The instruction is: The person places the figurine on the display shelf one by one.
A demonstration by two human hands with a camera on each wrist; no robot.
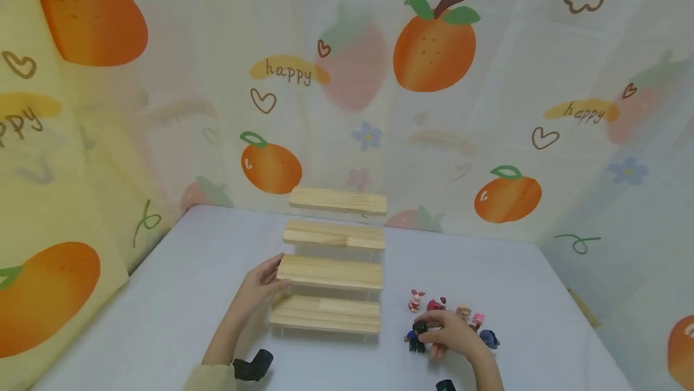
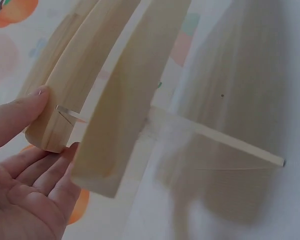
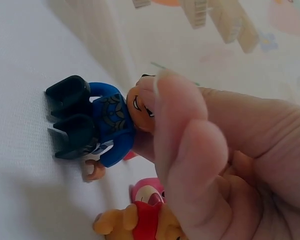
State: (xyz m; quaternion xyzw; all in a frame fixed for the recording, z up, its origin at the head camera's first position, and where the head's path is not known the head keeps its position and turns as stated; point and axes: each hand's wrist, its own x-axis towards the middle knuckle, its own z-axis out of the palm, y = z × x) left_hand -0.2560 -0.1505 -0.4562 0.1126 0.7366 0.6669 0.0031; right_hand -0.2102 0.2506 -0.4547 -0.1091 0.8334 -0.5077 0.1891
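Note:
A tiered rack of pale wooden shelves (image 1: 331, 273) stands mid-table on clear supports. My left hand (image 1: 260, 285) grips the left end of its second shelf from the bottom. In the left wrist view the thumb lies on the shelf's face (image 2: 65, 110), with the fingers behind the edge. To the right of the rack, my right hand (image 1: 447, 334) pinches a toy figure (image 3: 112, 120) by its head. The figure has a blue top, dark legs and black hair. It looks upright in the head view, feet at or close to the tabletop. My fingers hide part of its face.
Around the right hand are several small toys: a pink-and-red figure (image 1: 415, 300), a red one (image 1: 436, 305), a dark blue one (image 1: 490, 338) and a yellow bear in a red shirt (image 3: 148, 220). A black object (image 1: 253, 365) is beside the left sleeve. Fruit-printed cloth hangs behind the white table (image 1: 217, 246).

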